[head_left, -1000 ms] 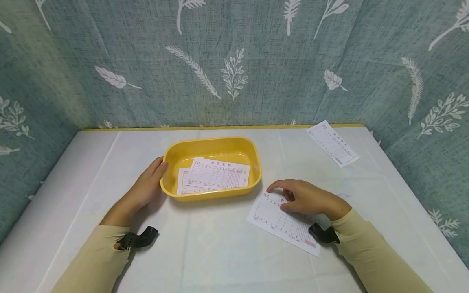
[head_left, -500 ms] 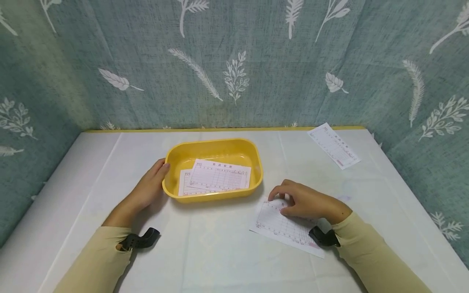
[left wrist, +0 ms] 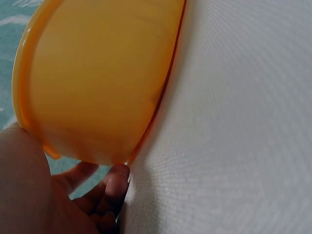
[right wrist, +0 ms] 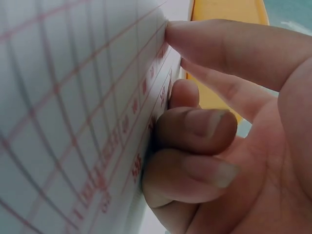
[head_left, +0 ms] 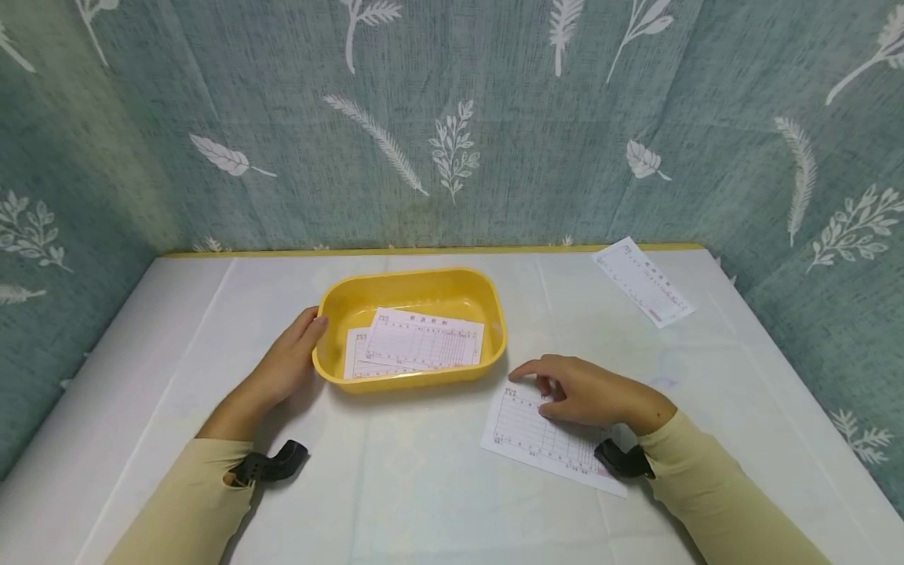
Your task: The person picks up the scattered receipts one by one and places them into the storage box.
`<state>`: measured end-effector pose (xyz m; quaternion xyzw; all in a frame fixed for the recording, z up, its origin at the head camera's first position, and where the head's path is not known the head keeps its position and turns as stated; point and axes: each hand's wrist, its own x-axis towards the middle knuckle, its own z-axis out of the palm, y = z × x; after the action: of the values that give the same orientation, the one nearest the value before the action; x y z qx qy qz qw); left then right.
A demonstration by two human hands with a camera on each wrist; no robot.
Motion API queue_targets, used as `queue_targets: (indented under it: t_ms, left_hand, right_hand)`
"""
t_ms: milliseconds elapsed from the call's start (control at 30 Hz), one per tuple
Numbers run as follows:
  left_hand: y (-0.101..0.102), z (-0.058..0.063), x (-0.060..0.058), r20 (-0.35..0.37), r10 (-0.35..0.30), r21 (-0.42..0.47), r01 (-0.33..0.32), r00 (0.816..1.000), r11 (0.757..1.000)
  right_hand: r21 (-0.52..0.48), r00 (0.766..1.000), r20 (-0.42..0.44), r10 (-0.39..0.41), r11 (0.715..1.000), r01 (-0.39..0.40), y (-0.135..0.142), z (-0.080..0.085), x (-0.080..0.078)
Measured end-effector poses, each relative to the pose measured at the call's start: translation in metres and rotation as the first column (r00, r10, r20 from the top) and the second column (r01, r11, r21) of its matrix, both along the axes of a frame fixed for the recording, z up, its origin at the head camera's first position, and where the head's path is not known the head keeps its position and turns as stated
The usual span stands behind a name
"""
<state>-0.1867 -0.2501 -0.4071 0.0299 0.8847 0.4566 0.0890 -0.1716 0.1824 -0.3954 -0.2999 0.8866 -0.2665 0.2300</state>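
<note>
The left hand (head_left: 286,357) grips a tray (head_left: 407,287); the right hand (head_left: 589,391), fingers parted on a slip (head_left: 528,433), seems mid-pickup, needing a pinch.

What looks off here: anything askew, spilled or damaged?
Mildly odd: the far slip lies askew at the back right of the table, one corner overlapping the yellow edge strip. In the yellow tray, the upper slip sits crooked over the lower slip. No spills or damage visible.

Head pics evenly lit, soft shadow below yellow tray (head_left: 441,289), wrist cams dimmer, form (right wrist: 48,97) blurry in R pic
</note>
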Motion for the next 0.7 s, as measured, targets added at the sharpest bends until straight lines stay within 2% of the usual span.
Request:
queue_targets:
  t_ms: [500, 700]
  left_hand:
    - [-0.0003, 0.0002, -0.0002, -0.01, -0.004, 0.012, 0.004, 1.0, 1.0]
    - [0.0008, 0.0011, -0.0005, 0.013, -0.001, -0.018, 0.001, 1.0, 1.0]
  right_hand:
    - [0.044, 1.0, -0.029, -0.002, 0.999, 0.004, -0.0019, 0.0008, 0.0005]
    - [0.047, 1.0, -0.014, -0.005, 0.999, 0.005, -0.0029, 0.0013, 0.0]
